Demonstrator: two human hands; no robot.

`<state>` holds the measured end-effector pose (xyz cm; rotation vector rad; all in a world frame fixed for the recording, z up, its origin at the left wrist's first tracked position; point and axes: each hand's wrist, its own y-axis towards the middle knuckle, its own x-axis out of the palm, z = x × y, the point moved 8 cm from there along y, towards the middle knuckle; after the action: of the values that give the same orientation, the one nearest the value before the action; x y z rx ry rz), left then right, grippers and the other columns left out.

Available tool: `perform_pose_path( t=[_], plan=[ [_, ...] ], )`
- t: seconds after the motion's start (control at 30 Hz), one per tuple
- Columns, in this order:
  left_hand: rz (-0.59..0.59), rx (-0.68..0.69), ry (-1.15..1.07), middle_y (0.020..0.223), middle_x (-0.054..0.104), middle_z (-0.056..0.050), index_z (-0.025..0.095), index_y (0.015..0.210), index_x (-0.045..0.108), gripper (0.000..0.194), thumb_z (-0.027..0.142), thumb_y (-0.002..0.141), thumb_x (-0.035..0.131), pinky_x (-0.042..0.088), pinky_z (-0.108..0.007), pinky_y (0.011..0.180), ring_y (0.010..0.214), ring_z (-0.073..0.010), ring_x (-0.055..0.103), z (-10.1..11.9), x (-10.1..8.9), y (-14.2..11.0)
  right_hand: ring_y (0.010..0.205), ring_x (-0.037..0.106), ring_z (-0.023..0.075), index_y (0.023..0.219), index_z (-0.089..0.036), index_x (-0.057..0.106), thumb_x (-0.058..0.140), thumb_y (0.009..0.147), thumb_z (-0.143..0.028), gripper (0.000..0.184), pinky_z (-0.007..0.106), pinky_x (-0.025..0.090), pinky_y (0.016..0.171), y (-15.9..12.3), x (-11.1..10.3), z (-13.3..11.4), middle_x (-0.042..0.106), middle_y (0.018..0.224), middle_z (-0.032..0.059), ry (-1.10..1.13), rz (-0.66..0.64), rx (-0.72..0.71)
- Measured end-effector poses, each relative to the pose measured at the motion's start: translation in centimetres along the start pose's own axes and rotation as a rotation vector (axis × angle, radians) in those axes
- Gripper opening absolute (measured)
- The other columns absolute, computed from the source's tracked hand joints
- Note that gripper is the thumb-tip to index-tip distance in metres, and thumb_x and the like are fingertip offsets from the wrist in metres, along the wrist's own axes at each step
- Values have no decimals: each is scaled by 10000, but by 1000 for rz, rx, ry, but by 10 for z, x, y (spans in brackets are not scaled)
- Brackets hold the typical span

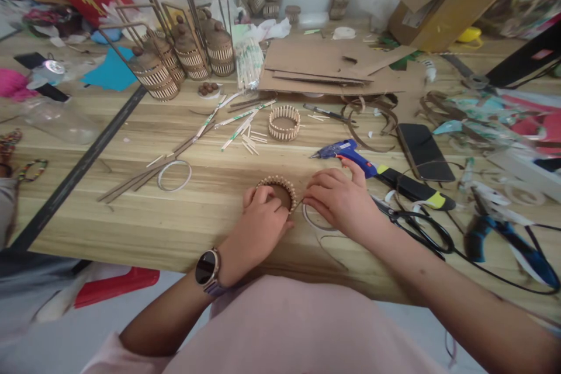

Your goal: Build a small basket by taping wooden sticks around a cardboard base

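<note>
My left hand (266,214) is closed around a small round basket (287,187) of short wooden sticks set upright on a brown base. Its fingers reach over the rim and partly hide the inside. Just to the right, my right hand (339,196) is closed in a pinch on a thin brown strip (300,205) that meets the basket's side. Under its fingers lies a pale ring (314,222), partly covered. A blue glue gun (350,155) rests beyond my right hand. Farther back stands a second stick basket (284,123).
Finished lantern-like pieces (193,58) with handles stand at the back left, near cardboard sheets (315,61). Scissors (423,231), pliers (504,239), a utility knife (416,187) and a phone (425,152) lie at right. Loose sticks (252,140) and a white ring (174,176) lie left of centre.
</note>
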<state>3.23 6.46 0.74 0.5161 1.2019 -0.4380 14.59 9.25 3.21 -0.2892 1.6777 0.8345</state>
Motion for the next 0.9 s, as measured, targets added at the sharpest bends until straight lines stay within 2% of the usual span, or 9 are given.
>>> perform_pose_path(
  t=[0.2, 0.33, 0.47, 0.6, 0.7, 0.77, 0.83, 0.9],
  plan=[
    [15, -10, -6, 801, 689, -54, 160, 765, 700, 246, 258, 958, 582, 334, -478, 909, 1028, -282, 481, 1, 1, 1, 928, 605, 189, 799, -231, 709, 657, 902, -291, 130, 462, 182, 1087, 3, 5, 4, 735, 897, 0, 6, -3, 15],
    [26, -10, -45, 793, 680, -29, 171, 775, 695, 223, 242, 958, 589, 306, -464, 929, 1047, -265, 472, -4, -1, 0, 985, 613, 213, 799, -255, 725, 658, 891, -276, 116, 502, 192, 1075, 1, 8, 8, 737, 1036, 16, 64, -66, 65],
    [18, 67, -24, 790, 668, -22, 170, 790, 685, 233, 260, 971, 570, 301, -447, 943, 1063, -259, 456, -6, -7, -2, 1055, 622, 258, 827, -289, 741, 639, 883, -266, 119, 557, 233, 1049, -8, 12, 11, 705, 1168, 32, 201, -186, 194],
    [20, 158, 38, 786, 664, -29, 160, 745, 659, 249, 272, 957, 593, 315, -434, 934, 1046, -258, 462, -8, -10, -4, 1084, 623, 293, 863, -299, 749, 638, 860, -304, 111, 576, 293, 1027, -16, 16, 11, 694, 1205, 45, 247, -237, 256],
    [41, 202, 50, 754, 650, -26, 170, 721, 651, 268, 280, 958, 592, 314, -443, 935, 1052, -263, 468, -14, -11, -7, 1075, 631, 316, 892, -279, 738, 673, 818, -369, 134, 569, 340, 987, -20, 13, 22, 714, 1169, 70, 187, -208, 316],
    [44, 229, 42, 733, 641, -26, 174, 714, 658, 270, 291, 951, 605, 322, -448, 924, 1056, -272, 472, -20, -11, -11, 1113, 614, 336, 930, -266, 718, 684, 806, -396, 182, 584, 324, 989, -24, 5, 30, 716, 1163, 84, 154, -154, 356],
    [26, 246, 38, 755, 648, -27, 176, 723, 671, 244, 301, 929, 636, 337, -447, 901, 1058, -286, 472, -25, -12, -15, 1186, 574, 342, 938, -278, 698, 677, 823, -404, 172, 591, 286, 1007, -27, -4, 30, 713, 1170, 65, 186, -117, 330],
    [-1, 245, 52, 835, 665, -33, 183, 767, 692, 189, 310, 904, 667, 350, -446, 885, 1077, -305, 461, -30, -13, -18, 1241, 534, 338, 896, -290, 683, 657, 852, -408, 129, 596, 237, 1028, -27, -8, 21, 717, 1159, 35, 258, -137, 256]
  ],
)
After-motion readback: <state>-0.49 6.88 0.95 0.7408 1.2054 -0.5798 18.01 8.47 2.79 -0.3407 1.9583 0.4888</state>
